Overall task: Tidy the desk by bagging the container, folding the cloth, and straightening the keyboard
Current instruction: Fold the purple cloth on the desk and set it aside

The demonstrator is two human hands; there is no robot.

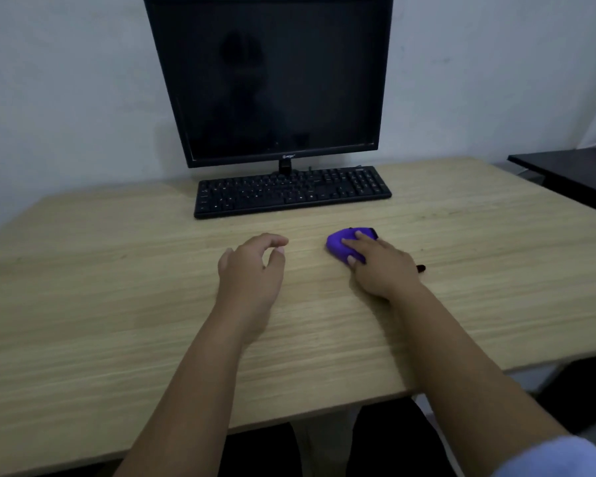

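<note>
A small purple bundle (339,246), soft-looking with a black part at its far edge, lies on the wooden desk (117,287) right of centre. My right hand (379,266) rests on top of it with fingers wrapped over it. A short black piece (421,268) sticks out from beside that hand. My left hand (252,266) hovers over the desk to the left of the bundle, fingers loosely curled and apart, holding nothing. The black keyboard (289,192) lies at the back of the desk, slightly skewed, in front of the monitor (272,80).
The dark monitor stands against the white wall. A black table (572,173) stands off the desk's right side. The desk's front edge runs just above my dark-clothed legs (386,438).
</note>
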